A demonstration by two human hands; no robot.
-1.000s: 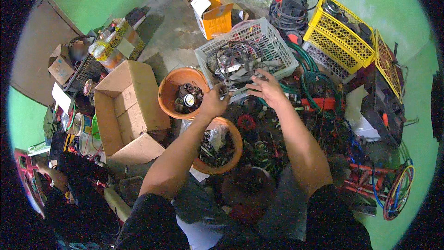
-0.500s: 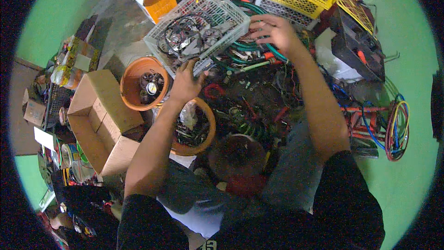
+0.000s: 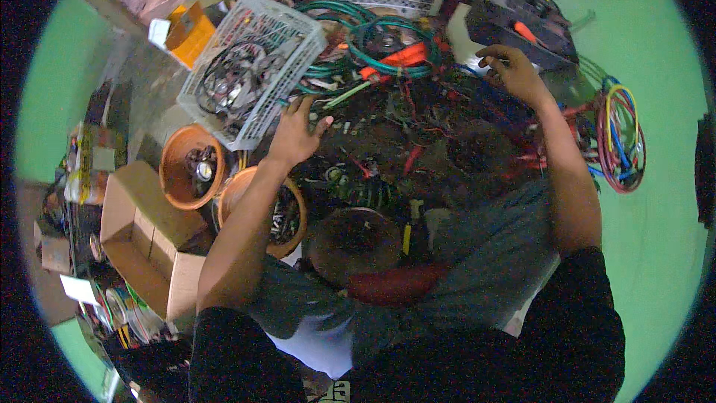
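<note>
I see the right hand [image 3: 516, 76], fingers apart and half-curled, has swung well right of the parts-filled grey plastic crate [image 3: 289, 73]; the left hand [image 3: 294, 139], thumb spread, is just beside it, both seemingly empty.

A light grey, slatted plastic crate [image 3: 280, 89] is sitting open-topped and turned diagonally just beyond an orange-brown tub [image 3: 172, 172], holding a tangled jumble of black cable and metal parts [image 3: 237, 89].

My right grip [image 3: 514, 78] has left the grey crate [image 3: 296, 61], now well left of it, and moved near the black case [image 3: 496, 9].
</note>
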